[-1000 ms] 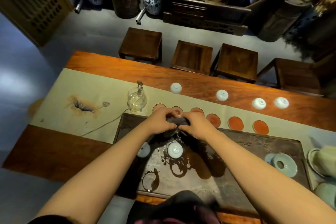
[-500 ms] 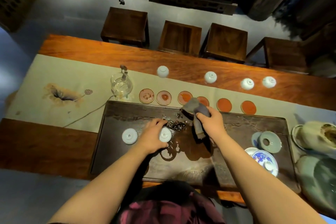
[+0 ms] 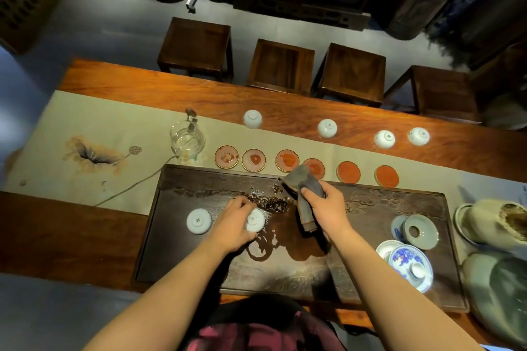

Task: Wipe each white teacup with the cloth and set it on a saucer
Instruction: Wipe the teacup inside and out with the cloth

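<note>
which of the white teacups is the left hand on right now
The upside-down white teacup on the dark wooden tea tray, under the left hand; its neighbour teacup sits untouched.

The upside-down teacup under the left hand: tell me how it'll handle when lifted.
The teacup looks glazed and stands beside a wet patch on the tray, so it is probably slippery. Small, it is likely light. Being ceramic, it would probably chip if dropped. The left hand grips its sides.

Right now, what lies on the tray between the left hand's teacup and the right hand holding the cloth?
In the head view, only wet dark tray with a clump of tea leaves lies between the teacup under the left hand and the right hand gripping the cloth.
</note>
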